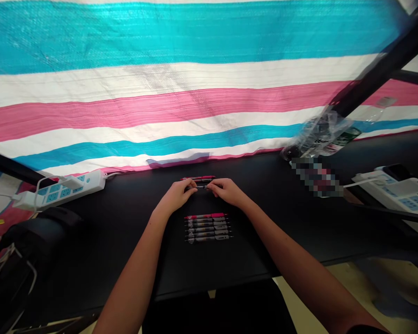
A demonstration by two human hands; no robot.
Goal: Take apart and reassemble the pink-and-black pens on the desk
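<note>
A person's left hand (176, 195) and right hand (226, 191) meet over a matte black bench (285, 227) in the head-worn view, their fingertips closing in a narrow grip on both ends of a slim black pen (199, 187). The pen is held level, its barrel lined up with a slim pink-and-black pen (198, 178) lying just beyond the fingers. Both sit just beyond a tidy row of about five slim pens (207, 227), the landmark of this scene, which lie side by side with their tips pointing the same way, an arrangement that appears deliberate, as it keeps each barrel separate and easy to count. The topmost pen in the row has a bright pink barrel. Bold markings show on the barrels, but no brand or wording can be read at this size.

Left of the row, a white power strip (61, 191) with blue sockets lies on the bench, its cable running away; a second white power strip (392, 190) lies to the right. Also right of the row, a clear plastic bottle (367, 116) with a green label rests among crumpled clear plastic wrap (316, 132). Beyond the row hangs a tarpaulin (160, 116) striped in turquoise, white and pink.
</note>
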